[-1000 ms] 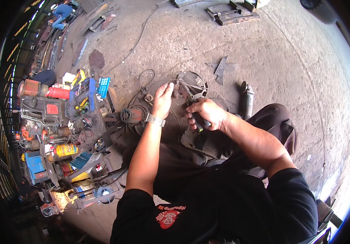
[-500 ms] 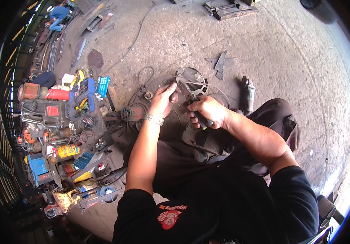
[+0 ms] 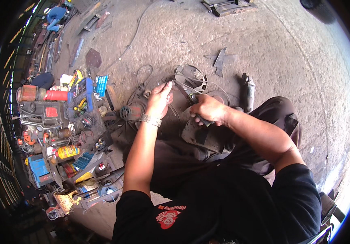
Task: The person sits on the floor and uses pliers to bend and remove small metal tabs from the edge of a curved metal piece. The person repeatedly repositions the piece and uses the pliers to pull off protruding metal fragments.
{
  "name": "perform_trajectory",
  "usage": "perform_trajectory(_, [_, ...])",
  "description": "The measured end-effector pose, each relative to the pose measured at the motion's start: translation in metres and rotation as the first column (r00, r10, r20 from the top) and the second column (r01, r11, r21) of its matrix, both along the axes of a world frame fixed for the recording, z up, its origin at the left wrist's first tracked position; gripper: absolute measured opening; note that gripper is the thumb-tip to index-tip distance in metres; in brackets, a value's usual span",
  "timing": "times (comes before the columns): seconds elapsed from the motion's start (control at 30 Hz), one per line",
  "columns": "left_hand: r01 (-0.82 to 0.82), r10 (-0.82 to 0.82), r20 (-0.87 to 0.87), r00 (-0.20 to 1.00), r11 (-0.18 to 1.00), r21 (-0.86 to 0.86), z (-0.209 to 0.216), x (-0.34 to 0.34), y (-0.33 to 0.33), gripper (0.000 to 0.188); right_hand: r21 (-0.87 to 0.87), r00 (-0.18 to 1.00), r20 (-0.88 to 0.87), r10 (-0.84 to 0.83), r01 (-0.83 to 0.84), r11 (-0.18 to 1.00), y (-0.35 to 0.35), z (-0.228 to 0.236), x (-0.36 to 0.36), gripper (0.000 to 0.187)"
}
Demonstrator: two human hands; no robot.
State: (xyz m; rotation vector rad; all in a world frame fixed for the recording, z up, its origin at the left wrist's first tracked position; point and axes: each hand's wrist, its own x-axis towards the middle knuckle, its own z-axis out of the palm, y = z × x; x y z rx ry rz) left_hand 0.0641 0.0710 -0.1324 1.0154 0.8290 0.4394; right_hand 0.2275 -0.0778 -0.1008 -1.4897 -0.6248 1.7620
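Wire (image 3: pixel 175 83) sits on the concrete floor (image 3: pixel 289 53) by the knees, pulled taut for the tool. Left hand (image 3: pixel 158 99) pinches its end; right hand (image 3: pixel 207 109) is fisted around pliers (image 3: pixel 189 97) gripping it.

daylight: bright, glare right | left: dim shadow | rim: fisheye bend, black vignette
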Motion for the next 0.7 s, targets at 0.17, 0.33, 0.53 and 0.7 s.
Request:
perform_trajectory(0.17, [-0.009, 0.023, 0.206, 0.978, 0.998, -0.07, -0.001, 0.008, -0.004, 0.029, -0.06, 0.937, -0.316, -0.148, 0.136, 0.989, 0.002, 0.006, -0.002, 0.02])
perform_trajectory(0.33, [-0.016, 0.082, 0.32, 0.944, 0.979, -0.204, 0.003, 0.008, 0.001, 0.033, -0.084, 0.921, -0.349, -0.175, 0.155, 0.984, 0.002, -0.007, 0.007, 0.025])
perform_trajectory(0.53, [0.074, 0.066, 0.459, 0.886, 0.957, -0.28, 0.005, 0.001, 0.006, 0.03, -0.078, 0.914, -0.373, -0.157, 0.138, 0.987, 0.001, -0.003, 0.005, 0.023])
perform_trajectory(0.7, [0.101, 0.064, 0.522, 0.85, 0.954, -0.281, 0.007, -0.004, 0.008, 0.031, -0.044, 0.93, -0.352, -0.11, 0.101, 0.994, 0.002, 0.001, 0.008, 0.021])
